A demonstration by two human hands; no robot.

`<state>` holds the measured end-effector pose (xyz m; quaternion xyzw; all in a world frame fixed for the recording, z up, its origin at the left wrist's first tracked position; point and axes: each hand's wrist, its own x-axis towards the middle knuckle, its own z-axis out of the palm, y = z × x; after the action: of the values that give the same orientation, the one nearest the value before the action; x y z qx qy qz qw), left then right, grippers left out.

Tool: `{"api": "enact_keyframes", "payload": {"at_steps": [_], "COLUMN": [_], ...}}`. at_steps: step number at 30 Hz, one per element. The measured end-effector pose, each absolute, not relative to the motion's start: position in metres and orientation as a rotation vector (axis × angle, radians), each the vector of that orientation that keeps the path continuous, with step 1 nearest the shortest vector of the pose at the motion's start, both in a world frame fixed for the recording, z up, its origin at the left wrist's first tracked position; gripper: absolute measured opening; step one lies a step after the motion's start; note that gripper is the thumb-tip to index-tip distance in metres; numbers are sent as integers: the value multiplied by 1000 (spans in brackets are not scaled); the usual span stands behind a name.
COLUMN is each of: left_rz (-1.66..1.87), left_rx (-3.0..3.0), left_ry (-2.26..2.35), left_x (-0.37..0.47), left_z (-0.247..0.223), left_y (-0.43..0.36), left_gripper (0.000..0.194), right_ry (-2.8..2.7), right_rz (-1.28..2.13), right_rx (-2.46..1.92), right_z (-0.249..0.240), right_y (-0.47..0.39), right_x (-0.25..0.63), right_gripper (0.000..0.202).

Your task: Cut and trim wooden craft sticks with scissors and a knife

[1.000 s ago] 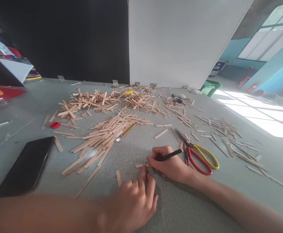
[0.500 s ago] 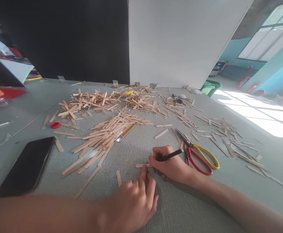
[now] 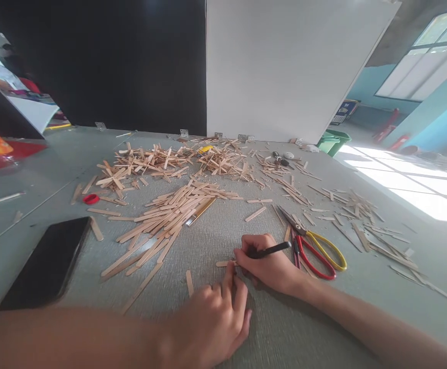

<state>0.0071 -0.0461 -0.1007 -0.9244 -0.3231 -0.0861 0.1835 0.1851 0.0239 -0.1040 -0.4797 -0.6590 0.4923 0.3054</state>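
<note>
My right hand is closed round a black pen, its tip hidden by the fingers at a small wooden stick. That stick lies flat on the grey textured surface. My left hand presses a fingertip on the stick; its other fingers are bent but apart, holding nothing. Another stick lies just beyond my left hand. Scissors with one red and one yellow handle lie open beside my right hand.
Many wooden sticks are heaped ahead, with a cutter beside them. A black phone and red ring lie left. Thin sticks are scattered right. Black and white panels stand behind.
The view has shifted slightly, so everything appears a little lower and to the right. Both hands keep nearly the same pose at the stick.
</note>
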Motion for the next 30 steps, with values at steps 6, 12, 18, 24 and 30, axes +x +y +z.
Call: {"api": "enact_keyframes", "payload": {"at_steps": [6, 12, 18, 24, 30], "left_rz": [-234, -194, -241, -244, -257], "left_rx": [-2636, -2615, -2592, -2579, -2584], "left_ry": [-950, -939, -950, -926, -936], "left_x": [7, 7, 7, 7, 7], "left_z": [-102, -101, -100, -99, -100], "left_y": [-46, -47, -47, -48, -48], "left_gripper": [41, 40, 40, 41, 41], "right_ry": [-1673, -1628, -1627, -1666, -1677], "right_rz": [1398, 1459, 1464, 1442, 1435], "right_rx": [-1260, -1265, -1264, -1254, -1281], "right_z": [-110, -109, -109, -109, -107], "right_y": [26, 27, 27, 26, 26], "right_x": [185, 185, 186, 188, 188], "right_gripper": [31, 31, 33, 35, 34]}}
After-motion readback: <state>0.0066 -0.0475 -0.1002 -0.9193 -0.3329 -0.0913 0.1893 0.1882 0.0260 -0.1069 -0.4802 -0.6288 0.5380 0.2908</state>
